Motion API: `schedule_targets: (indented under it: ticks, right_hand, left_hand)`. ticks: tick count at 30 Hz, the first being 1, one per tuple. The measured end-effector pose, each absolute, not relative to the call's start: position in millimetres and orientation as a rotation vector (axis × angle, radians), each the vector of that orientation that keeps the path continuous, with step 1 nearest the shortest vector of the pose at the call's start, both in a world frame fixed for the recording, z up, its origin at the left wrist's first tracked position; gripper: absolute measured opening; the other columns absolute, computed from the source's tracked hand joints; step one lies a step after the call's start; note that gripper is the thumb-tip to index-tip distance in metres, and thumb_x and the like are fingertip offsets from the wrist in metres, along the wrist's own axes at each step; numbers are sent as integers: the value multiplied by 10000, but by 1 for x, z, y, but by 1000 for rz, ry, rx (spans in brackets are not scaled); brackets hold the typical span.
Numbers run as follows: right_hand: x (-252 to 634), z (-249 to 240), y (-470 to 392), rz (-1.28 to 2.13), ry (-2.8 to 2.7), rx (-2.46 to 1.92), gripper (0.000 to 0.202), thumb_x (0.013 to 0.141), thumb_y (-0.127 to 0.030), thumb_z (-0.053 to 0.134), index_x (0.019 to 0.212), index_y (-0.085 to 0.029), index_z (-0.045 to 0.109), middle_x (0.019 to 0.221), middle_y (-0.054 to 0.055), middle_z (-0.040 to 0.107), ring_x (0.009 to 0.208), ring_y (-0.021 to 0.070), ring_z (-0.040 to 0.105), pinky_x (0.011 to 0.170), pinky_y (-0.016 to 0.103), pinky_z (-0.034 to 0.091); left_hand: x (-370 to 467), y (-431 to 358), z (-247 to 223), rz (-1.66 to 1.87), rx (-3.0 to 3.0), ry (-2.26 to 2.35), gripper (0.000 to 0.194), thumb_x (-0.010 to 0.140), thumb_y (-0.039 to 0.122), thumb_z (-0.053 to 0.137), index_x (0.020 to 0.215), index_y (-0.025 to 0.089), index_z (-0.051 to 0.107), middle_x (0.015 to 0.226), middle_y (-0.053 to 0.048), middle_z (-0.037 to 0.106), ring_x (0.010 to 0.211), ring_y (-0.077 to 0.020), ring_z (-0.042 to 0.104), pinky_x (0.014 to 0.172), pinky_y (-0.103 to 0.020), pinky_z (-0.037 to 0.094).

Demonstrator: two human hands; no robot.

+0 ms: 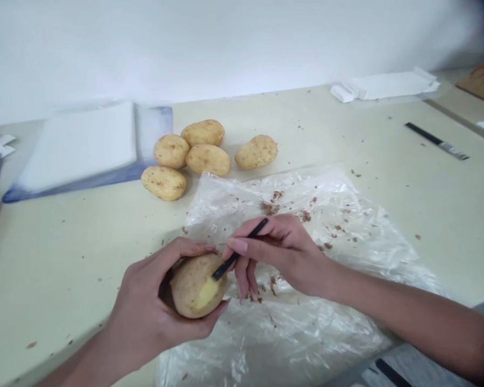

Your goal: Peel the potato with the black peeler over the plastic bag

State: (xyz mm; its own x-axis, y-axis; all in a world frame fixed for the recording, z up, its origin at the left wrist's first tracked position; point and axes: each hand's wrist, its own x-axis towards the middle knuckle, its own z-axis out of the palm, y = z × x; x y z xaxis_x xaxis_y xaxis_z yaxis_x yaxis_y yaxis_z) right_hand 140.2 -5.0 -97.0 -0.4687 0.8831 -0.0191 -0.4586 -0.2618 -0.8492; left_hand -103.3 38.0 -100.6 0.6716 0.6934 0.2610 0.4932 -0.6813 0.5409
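My left hand is wrapped around a potato, fingers on top and thumb below. A pale yellow patch without skin shows on the potato's right side. Between the thumb and fingers of my right hand is a slim flat black tool, slanting down to the left. Its lower end touches the potato at the top of the bare patch. Whether its edge is sharp I cannot tell. Beneath both hands lies a crumpled clear plastic sheet, dotted with brown peel scraps.
Several unpeeled potatoes lie on the table beyond the sheet. To their left, a white slab rests on a blue-edged board. A black strip lies at right, and folded white paper sits by the wall.
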Motion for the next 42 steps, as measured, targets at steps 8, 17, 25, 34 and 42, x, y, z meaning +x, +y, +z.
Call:
schedule_targets:
  ticks: [8,17,25,34,42]
  right_hand:
    - [145,-95,-3,1777,-1065,-653,469,1104,-446,584,1083,21,542,859,96,647,706,35,673,642,56,586]
    - [146,-100,-1,1674,-1076,-756,477,1079,-445,629,1087,27,558,811,83,631,699,35,669,658,57,595]
    - [136,-87,-12,1822,-1127,-678,523,1085,-493,605,1074,28,564,822,96,633,671,-5,629,648,18,560]
    - [143,-92,-6,1727,-1111,-700,459,1118,-444,565,1079,13,542,819,79,634,695,16,662,643,38,577]
    - [144,-98,-4,1701,-1137,-792,488,1073,-448,639,1056,36,573,818,98,633,687,24,657,675,50,597]
  left_hand:
    - [-87,33,-94,625,2296,1140,640,788,639,759,1211,164,691,1019,-51,729,1128,-87,724,1003,-166,655]
    - [-97,34,-96,591,2430,1074,629,736,582,819,1213,203,662,1044,-11,735,1032,-62,741,910,-116,648]
    - [-101,38,-95,652,2563,864,617,732,448,846,1249,247,578,1087,70,703,879,77,694,786,28,572]
    - [-99,38,-95,686,2611,842,684,693,490,882,1267,258,593,1165,55,707,959,43,719,820,-15,608]
    - [-100,39,-95,666,2630,843,728,669,496,901,1288,265,594,1196,59,697,966,51,718,824,-1,608]
